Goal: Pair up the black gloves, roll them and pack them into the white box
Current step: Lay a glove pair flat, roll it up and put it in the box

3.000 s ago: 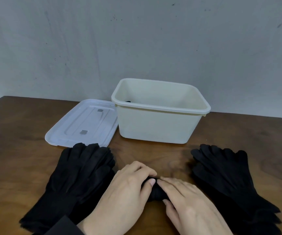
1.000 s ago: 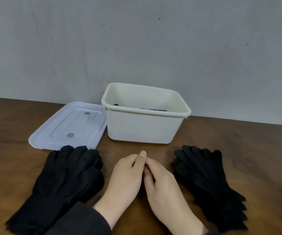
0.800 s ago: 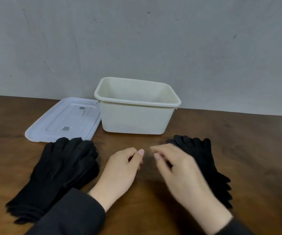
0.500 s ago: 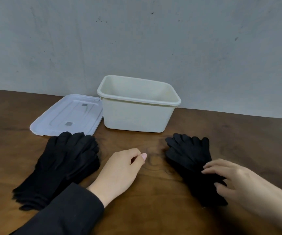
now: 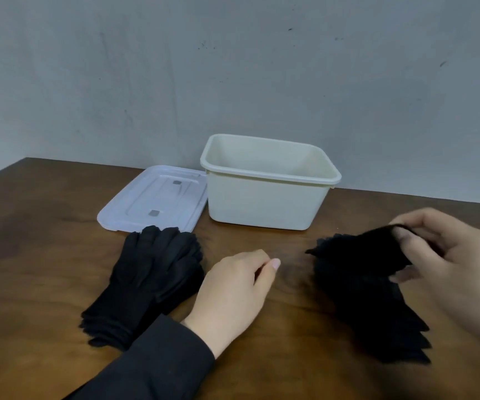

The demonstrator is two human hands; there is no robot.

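Observation:
The white box [image 5: 264, 203] stands open at the back of the brown table, its inside hidden from this angle. A pile of black gloves [image 5: 149, 281] lies flat at the left. At the right lies a second pile [image 5: 377, 313]. My right hand [image 5: 452, 261] pinches the top black glove [image 5: 357, 252] of that pile by its cuff and holds it lifted above the others. My left hand [image 5: 233, 287] rests on the table between the two piles, fingers loosely curled, holding nothing.
A translucent white lid [image 5: 155, 199] lies flat to the left of the box, touching the left pile's fingertips. A grey wall rises right behind the table. The table's left corner shows at the far left.
My hands parted from the middle of the table. The right hand went to the right pile and has lifted its top glove. The left hand has stayed at the centre.

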